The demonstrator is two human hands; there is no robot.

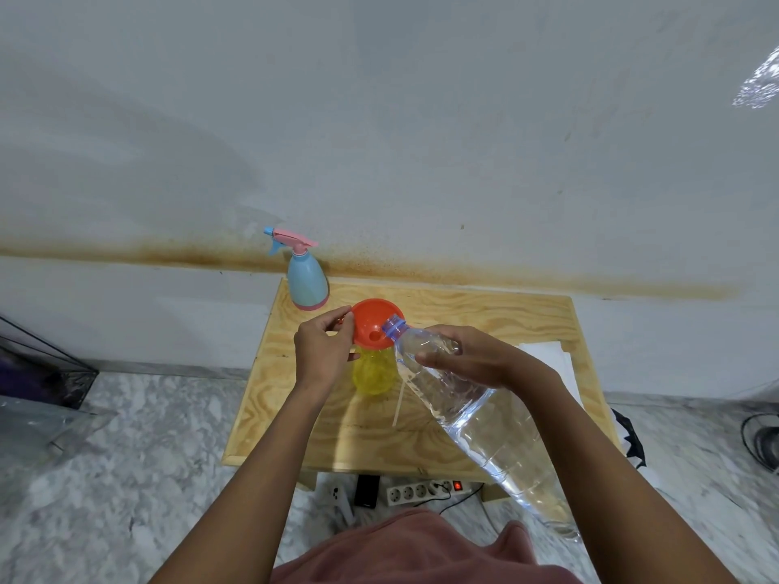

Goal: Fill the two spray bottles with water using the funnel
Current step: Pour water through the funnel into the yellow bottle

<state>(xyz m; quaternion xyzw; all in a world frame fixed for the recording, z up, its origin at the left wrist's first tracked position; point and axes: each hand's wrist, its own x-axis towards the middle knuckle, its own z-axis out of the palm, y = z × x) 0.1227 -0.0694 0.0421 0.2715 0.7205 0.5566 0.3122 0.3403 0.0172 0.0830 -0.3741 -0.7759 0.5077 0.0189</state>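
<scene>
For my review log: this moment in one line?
left hand: holds orange funnel in yellow spray bottle | right hand: holds tilted water bottle, mouth over funnel | blue spray bottle: sprayer on, behind

- Both bare forearms are stretched forward from the lower edge and angled inward, so that the hands are held near each other.
- The left hand point(322, 351) is held with its fingers curled, and the left rim of the funnel point(373, 326) is pinched by it.
- The right hand point(476, 356) is wrapped round the upper part of the bottle point(484, 427), its back turned upward.
</scene>
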